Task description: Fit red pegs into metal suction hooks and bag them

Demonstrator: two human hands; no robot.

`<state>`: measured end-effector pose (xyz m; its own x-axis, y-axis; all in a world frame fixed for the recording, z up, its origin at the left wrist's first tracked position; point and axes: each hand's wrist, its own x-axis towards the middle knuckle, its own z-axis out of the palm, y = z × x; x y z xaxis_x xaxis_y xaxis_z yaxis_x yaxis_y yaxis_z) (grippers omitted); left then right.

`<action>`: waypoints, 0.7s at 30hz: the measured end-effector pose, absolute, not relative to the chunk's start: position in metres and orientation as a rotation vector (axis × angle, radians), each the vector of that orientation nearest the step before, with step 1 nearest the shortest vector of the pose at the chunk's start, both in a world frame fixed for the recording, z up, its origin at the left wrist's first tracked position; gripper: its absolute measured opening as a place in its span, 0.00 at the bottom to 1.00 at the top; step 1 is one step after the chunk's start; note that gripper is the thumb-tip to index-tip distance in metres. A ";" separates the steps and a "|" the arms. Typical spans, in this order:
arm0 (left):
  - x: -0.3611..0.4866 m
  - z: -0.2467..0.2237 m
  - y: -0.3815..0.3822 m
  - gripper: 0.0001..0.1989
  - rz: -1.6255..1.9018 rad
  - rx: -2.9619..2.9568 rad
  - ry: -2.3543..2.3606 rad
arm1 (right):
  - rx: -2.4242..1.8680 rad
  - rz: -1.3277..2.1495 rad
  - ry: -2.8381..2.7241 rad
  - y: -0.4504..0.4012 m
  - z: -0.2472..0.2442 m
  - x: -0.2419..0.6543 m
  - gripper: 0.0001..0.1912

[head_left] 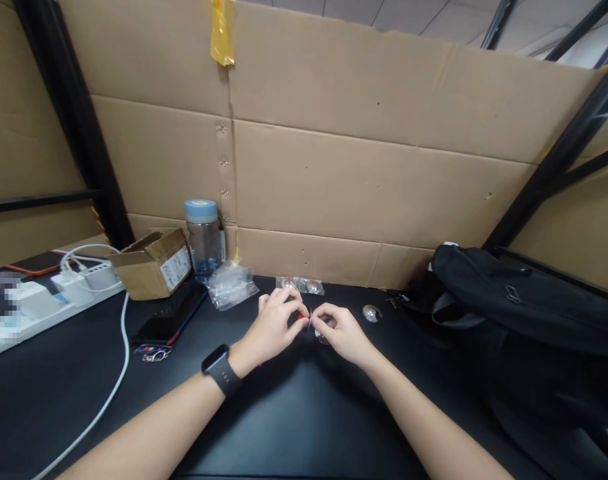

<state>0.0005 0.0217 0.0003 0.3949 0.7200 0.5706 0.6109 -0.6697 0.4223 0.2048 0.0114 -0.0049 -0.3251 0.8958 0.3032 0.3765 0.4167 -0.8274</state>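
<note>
My left hand [278, 325] and my right hand [340, 331] meet above the middle of the black table. Both are closed, thumb against fingertips, on a small thin item with a bit of red [301, 317] at the left fingertips. Its shape is too small to make out. Just below the right fingers shows a clear, shiny piece [321, 337], partly covered by the hand. Behind the hands lie small clear packets with red spots [313, 287]. A round clear piece [371, 313] rests to the right of my right hand.
Crumpled clear bags [230, 287], a blue-lidded bottle [204, 243], an open cardboard box [154, 267], a dark phone [171, 315] and keys [155, 354] stand left. A white power strip [49, 308] trails a cable [121, 367]. A black bag [529, 293] fills the right; cardboard [334, 193] walls the back.
</note>
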 end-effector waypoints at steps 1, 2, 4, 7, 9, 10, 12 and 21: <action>-0.007 0.004 0.027 0.06 1.093 2.511 1.168 | -1.084 0.707 -1.969 0.010 -0.003 0.206 0.11; -0.016 0.009 0.032 0.08 1.057 2.510 1.142 | -1.074 0.563 -2.055 0.009 -0.001 0.207 0.10; -0.037 0.016 0.045 0.11 0.968 2.522 1.118 | -1.049 0.310 -2.206 0.007 0.003 0.210 0.07; -0.069 0.018 0.062 0.09 0.679 2.593 1.078 | -1.052 0.122 -2.324 0.006 0.006 0.215 0.06; -0.081 0.014 0.067 0.08 0.458 2.549 1.009 | -1.054 0.088 -2.342 0.007 0.005 0.217 0.06; -0.084 0.010 0.069 0.07 0.392 2.511 1.002 | -1.050 0.086 -2.345 0.007 0.005 0.216 0.06; -0.085 0.005 0.069 0.07 0.331 2.455 1.015 | -1.039 0.103 -2.352 0.007 0.003 0.214 0.06; -0.077 -0.002 0.068 0.03 0.307 2.528 1.088 | -1.342 0.098 -2.233 0.038 0.006 0.270 0.07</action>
